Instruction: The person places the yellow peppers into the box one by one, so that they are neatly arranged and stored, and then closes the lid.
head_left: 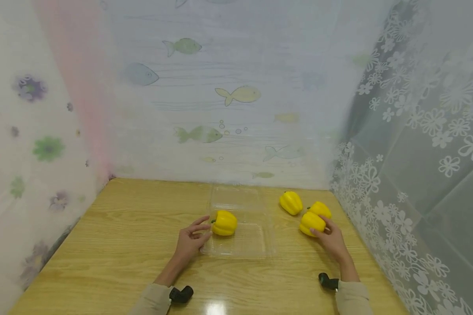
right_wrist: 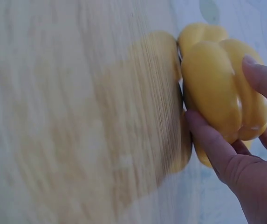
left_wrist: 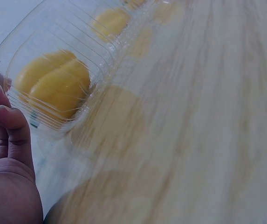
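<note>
Both hands are low over a wooden table (head_left: pixel 122 245). The right hand (head_left: pixel 331 239) grasps a yellow pepper (head_left: pixel 311 222), thumb and fingers curled round its near side; the right wrist view shows the thumb along the fruit's flank and a fingertip (right_wrist: pixel 259 77) on its top, with the pepper (right_wrist: pixel 222 88) lying on the wood. A second pepper (head_left: pixel 321 208) touches it from behind, and a third pepper (head_left: pixel 291 202) lies just to their left, a little apart, near the back wall.

The left hand (head_left: pixel 190 239) is released, fingers relaxed and spread, holding nothing. Its fingertips lie just beside a fourth pepper (head_left: pixel 224 222), which sits in the near half of a clear clamshell box (head_left: pixel 256 245), at its left edge. From the head view I cannot tell whether the fingers touch the fruit or the box rim. The left wrist view shows that pepper (left_wrist: pixel 54 86) through the ribbed clear wall, with the fingers (left_wrist: pixel 12 130) close by the box's corner.

The box lies opened flat in the middle of the table, its lid half (head_left: pixel 234 197) reaching toward the back wall. Thin patterned curtains enclose the table: fish (head_left: pixel 240 94) at the back, white flowers (head_left: pixel 437 131) on the right, coloured flowers (head_left: pixel 47 148) on the left.
</note>
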A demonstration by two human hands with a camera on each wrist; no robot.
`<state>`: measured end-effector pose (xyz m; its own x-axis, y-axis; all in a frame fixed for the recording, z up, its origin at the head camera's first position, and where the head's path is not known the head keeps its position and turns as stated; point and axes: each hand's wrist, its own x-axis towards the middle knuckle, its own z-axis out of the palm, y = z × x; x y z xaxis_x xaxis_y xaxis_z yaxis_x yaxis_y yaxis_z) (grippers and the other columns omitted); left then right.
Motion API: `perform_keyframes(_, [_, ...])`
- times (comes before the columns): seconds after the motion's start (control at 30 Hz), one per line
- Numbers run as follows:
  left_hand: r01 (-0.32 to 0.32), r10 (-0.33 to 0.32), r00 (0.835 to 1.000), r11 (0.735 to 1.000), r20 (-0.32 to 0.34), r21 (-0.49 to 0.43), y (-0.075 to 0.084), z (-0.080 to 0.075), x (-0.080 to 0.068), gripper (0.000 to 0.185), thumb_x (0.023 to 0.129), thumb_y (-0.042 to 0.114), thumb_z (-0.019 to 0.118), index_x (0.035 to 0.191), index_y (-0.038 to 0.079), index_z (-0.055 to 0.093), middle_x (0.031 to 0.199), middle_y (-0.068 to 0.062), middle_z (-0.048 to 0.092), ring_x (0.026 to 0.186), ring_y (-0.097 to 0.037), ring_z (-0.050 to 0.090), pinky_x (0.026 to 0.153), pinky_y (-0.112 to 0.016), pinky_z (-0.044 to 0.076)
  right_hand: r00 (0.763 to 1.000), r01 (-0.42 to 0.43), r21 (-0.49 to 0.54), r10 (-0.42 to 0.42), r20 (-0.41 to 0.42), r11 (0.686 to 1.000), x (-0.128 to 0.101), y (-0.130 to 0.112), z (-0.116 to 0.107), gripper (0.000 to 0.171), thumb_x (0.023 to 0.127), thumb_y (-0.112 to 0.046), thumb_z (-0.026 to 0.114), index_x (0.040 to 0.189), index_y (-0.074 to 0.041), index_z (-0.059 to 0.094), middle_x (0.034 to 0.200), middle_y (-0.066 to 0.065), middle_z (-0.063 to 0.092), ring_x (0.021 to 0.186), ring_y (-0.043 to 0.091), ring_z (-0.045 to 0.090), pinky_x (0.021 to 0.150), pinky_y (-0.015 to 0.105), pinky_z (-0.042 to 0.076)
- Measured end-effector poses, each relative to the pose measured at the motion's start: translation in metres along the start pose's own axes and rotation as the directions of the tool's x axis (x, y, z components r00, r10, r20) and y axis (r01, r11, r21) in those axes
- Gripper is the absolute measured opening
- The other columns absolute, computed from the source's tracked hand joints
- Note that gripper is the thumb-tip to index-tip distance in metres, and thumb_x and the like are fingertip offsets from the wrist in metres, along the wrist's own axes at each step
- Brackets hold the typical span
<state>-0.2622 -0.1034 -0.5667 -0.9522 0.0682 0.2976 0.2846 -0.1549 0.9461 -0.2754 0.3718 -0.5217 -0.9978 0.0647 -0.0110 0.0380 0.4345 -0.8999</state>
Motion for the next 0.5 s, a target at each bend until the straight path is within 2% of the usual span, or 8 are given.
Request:
perform_keyframes(0.27, [0.023, -0.023, 1.000, 1.000, 0.004, -0.020, 0.0022, 0.0003, -0.0006, 0.028, 0.091, 0.001, 0.074, 0.115, -0.013, 0.070, 0.149, -0.021, 0.052, 0.050, -0.006, 0.053, 0.045, -0.017, 0.045, 1.000, 0.021, 0.075, -0.021, 0.003, 0.997, 0.0011, -0.0003, 0.0006, 0.078, 0.100, -0.022, 0.068, 0.162, -0.007, 0.023, 0.163, 0.025, 0.024, 0.140, 0.045, 0.040, 0.090, 0.020, 0.051])
perform_keyframes(0.5, [0.032, -0.032, 0.999, 0.999, 0.006, -0.018, 0.0032, 0.0006, -0.0009, 0.028, 0.092, 0.002, 0.074, 0.116, -0.012, 0.070, 0.149, -0.018, 0.053, 0.051, -0.006, 0.054, 0.045, -0.017, 0.045, 0.997, 0.073, 0.093, -0.074, 0.005, 0.993, -0.0028, -0.0062, 0.0033, 0.072, 0.099, -0.019, 0.069, 0.159, -0.004, 0.031, 0.157, 0.025, 0.033, 0.130, 0.042, 0.050, 0.088, 0.022, 0.054])
